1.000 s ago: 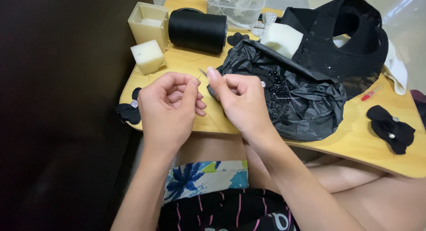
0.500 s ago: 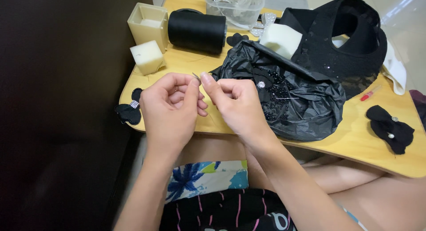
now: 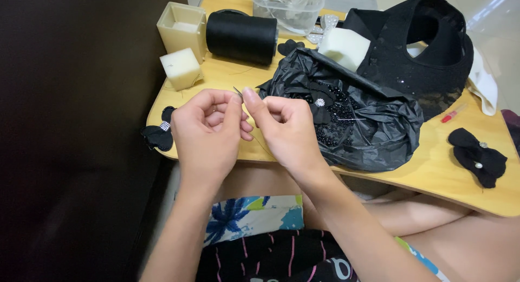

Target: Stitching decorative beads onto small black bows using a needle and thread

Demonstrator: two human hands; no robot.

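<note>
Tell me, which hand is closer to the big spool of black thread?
Left, though narrowly. The left hand sits below the spool, slightly to its left; the right hand lies below it too, farther toward the black bag.

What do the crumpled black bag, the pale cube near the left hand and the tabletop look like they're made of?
The crumpled black bag looks like thin plastic film: glossy highlights on sharp creases. The pale cube seems to be foam or sponge: matte, soft-edged, slightly pitted surface. The yellowish tabletop appears to be smooth wood or bamboo, perhaps laminate: warm tan colour, low sheen, rounded edge; no grain is clear enough to be certain.

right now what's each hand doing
left hand: closed, pinching a needle
right hand: closed, fingertips at the needle, likely pinching thread too thin to see
</note>
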